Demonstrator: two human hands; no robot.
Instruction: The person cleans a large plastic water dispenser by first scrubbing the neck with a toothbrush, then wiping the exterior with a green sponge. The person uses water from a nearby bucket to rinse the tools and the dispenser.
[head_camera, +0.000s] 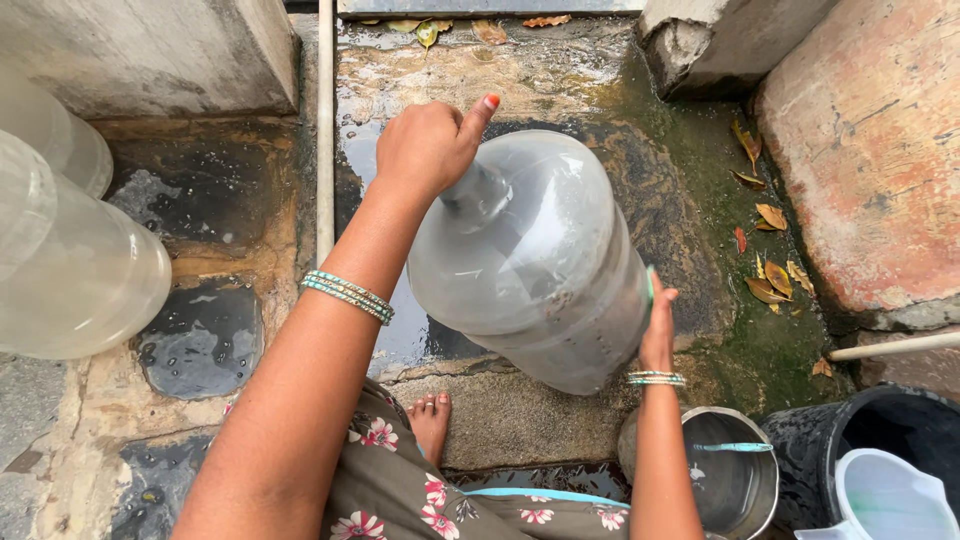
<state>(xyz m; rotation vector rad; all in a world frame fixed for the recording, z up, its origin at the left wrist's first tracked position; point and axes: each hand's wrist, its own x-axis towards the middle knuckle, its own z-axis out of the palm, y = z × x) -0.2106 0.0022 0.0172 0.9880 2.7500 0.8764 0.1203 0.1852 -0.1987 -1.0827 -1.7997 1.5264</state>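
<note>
Over a wet stone floor (560, 80) streaked with green growth, a large translucent water jug (535, 265) is held tilted, neck pointing up and away from the person, base toward the body and clear of the ground; the left hand (430, 145) is closed round the neck with the thumb raised; the right hand (657, 330) lies flat and open against the lower side wall, fingers extended, bracing rather than gripping; both wrists carry bangles. The jug is dark and streaked within; whether it contains water cannot be told. To the left stand two pale plastic containers (70, 260), well apart from the jug; at lower right a steel pot (735, 480) sits just beside a black bucket (880, 430) holding a white scoop (890, 500); dry leaves (770, 250) lie along a stone slab (870, 150). A bare foot (432, 420) rests on the step below the jug. Judgement: the work in hand appears to be swilling or rinsing the jug; a further tilt would call for firm hold at the neck and steady support beneath, the wet surface being a slip risk.
</note>
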